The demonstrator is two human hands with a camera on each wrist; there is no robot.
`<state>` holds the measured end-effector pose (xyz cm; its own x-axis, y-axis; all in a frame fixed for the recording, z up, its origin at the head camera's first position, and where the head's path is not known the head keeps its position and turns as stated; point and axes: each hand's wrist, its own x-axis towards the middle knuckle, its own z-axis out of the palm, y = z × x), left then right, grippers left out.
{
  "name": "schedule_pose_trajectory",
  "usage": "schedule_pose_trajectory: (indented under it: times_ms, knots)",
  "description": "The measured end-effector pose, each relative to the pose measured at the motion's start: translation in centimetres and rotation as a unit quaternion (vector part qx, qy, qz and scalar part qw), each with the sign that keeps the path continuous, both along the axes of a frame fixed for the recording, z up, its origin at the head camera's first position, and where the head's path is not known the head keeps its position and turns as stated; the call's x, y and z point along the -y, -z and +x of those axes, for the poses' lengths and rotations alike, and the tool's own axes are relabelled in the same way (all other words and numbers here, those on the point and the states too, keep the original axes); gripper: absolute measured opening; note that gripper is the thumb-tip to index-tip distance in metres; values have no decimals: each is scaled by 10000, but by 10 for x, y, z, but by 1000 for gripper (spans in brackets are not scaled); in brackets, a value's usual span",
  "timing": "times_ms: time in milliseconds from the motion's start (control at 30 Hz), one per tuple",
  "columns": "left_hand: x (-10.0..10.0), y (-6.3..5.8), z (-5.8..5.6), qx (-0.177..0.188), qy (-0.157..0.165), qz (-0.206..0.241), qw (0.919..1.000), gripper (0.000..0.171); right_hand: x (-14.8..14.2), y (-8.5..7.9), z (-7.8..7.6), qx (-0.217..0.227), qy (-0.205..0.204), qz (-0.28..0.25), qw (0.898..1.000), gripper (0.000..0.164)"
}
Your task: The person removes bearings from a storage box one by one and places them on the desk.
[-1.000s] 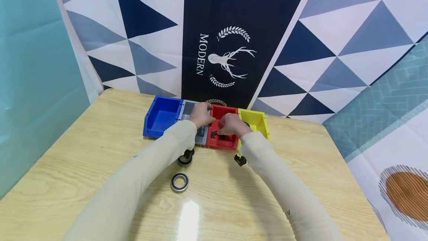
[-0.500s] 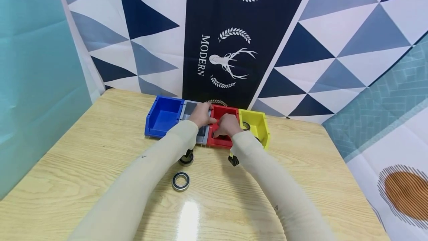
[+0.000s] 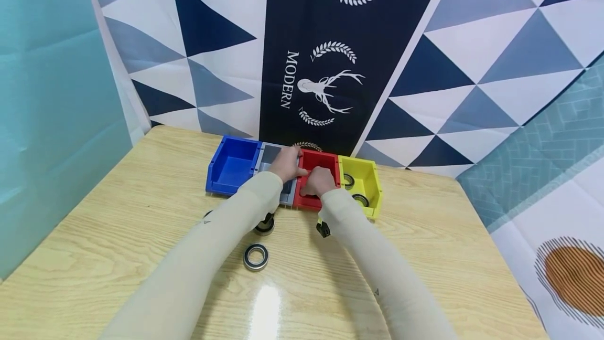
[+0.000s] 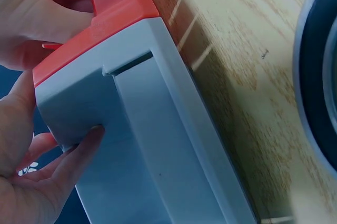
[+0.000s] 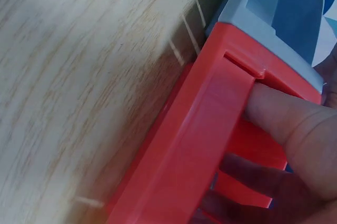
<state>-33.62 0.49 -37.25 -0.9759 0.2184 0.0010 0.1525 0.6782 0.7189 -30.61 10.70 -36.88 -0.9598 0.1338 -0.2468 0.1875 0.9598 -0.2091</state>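
Observation:
My left hand (image 3: 285, 164) is at the side wall between the grey bin (image 4: 174, 145) and the red bin (image 3: 318, 159). In the left wrist view its fingers reach inside the grey bin while the thumb lies at the shared rim, pinching the grey bin's wall. My right hand (image 3: 321, 181) reaches down into the red bin, thumb just behind the front wall in the right wrist view. Its fingertips are hidden inside, so I cannot tell what they hold. Two bearings, an upper one (image 3: 348, 181) and a lower one (image 3: 360, 200), lie in the yellow bin (image 3: 370, 174).
A blue bin (image 3: 236, 164) ends the joined row at the left. One ball bearing (image 3: 256, 257) lies on the wooden table (image 3: 165, 198); another bearing (image 3: 264, 226) sits partly under the left wrist camera. A patterned cloth (image 3: 222, 67) hangs behind the bins.
My right hand has moved left and deeper into the red bin, covering the black ring seen there earlier. The yellow bin's bearings have come into view. The left hand keeps its place.

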Motion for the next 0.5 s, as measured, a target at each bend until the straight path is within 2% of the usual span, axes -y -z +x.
schedule_pose_trajectory:
  times_ms: [267,500]
  knots:
    - [0,3,-1,71,1,-76,9999,47,5,5,-3,189,-196,390,9989,47]
    - [-1,2,-4,-63,11,-228,9997,45,2,4,-7,251,-435,263,9984,43]
